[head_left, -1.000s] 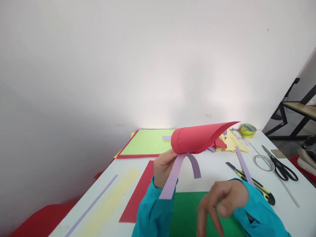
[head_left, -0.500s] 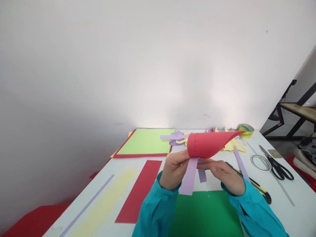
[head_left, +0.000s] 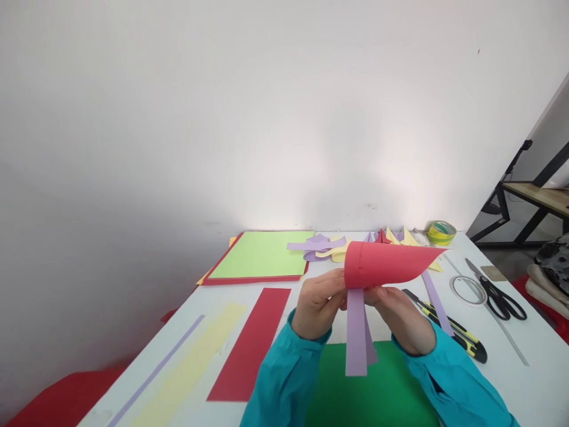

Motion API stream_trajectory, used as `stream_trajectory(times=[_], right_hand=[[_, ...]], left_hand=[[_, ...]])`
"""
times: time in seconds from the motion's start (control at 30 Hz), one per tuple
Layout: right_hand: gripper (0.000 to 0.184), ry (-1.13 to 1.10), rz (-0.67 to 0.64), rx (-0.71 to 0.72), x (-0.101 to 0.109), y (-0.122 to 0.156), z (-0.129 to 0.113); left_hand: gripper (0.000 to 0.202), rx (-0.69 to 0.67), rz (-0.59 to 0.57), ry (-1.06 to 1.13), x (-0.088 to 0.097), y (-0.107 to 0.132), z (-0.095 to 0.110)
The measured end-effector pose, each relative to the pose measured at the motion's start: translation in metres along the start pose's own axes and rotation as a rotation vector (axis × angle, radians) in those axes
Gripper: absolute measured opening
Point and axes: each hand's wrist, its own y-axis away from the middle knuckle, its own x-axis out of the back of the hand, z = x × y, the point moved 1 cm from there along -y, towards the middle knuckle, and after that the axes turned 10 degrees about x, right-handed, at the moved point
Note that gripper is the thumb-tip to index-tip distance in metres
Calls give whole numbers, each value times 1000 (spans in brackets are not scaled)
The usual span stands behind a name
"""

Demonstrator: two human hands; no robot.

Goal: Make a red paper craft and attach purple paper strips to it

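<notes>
Both hands hold up a curled red paper piece (head_left: 389, 263), rounded at its left end and drawn to a point at the right. My left hand (head_left: 317, 301) pinches its left underside, fingers closed. From below, my right hand (head_left: 400, 314) grips nearer the middle; its fingertips are partly hidden behind the paper. Two purple paper strips hang from the red piece; the front strip (head_left: 356, 338) overlaps the rear strip (head_left: 370, 344). Under the hands lies a green sheet (head_left: 377, 391) on the white table.
Left lie a red strip (head_left: 251, 344), a yellow strip (head_left: 191, 362) and a thin purple strip (head_left: 155, 370). A light green sheet (head_left: 262, 255) rests at the back. To the right are a box cutter (head_left: 462, 335), a tape roll (head_left: 468, 290), scissors (head_left: 493, 290) and yellow-green tape (head_left: 441, 233).
The red piece has turned more level and shifted slightly right and down. The purple strips now hang straighter and closer together. Both hands still grip the piece.
</notes>
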Motion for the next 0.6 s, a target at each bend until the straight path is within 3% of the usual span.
stream_trajectory(times=[0.17, 0.3, 0.5, 0.6], right_hand=[[57, -134, -39, -110, -3, 0, 8], [68, -249, -88, -237, -4, -2, 17], [52, -492, -69, -325, -5, -3, 25], [50, -498, -76, -405, -2, -1, 30]], left_hand=[[27, -24, 154, 10, 2, 2, 4], [26, -98, 202, -10, 5, 4, 0], [32, -127, 192, -17, 7, 8, -3], [32, -154, 238, -11, 8, 7, 4]])
